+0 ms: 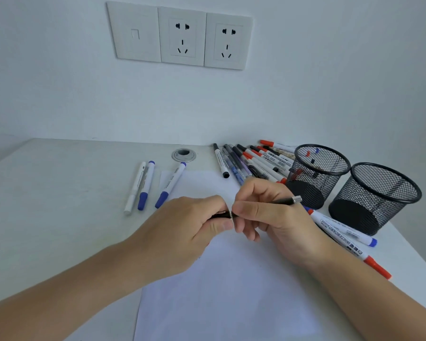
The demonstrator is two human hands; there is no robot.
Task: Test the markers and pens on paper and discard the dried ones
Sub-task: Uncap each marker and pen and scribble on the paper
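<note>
Holding a slim black pen (280, 201) just above the sheet of paper (231, 291), both hands meet over the sheet's far half. The left hand (194, 225) curls round one end of the pen. The right hand (263, 212) pinches the barrel between thumb and forefinger, and the pen's silver end pokes out beyond the paper's right edge. A thin silver ring shows between the two grips; it may be the joint of cap and barrel, though the fingers hide most of it.

The paper lies flat on the pale worktop (59, 193). Left of it rest a white marker (134, 188) and a blue-capped marker (145, 185) side by side, and a third marker (170, 185) lies across its far left corner. Beyond its far right corner sits a pile of markers and pens (253, 161). To its right stand two black mesh cups (374, 198), with two whiteboard markers (342, 232) lying between cups and paper.
</note>
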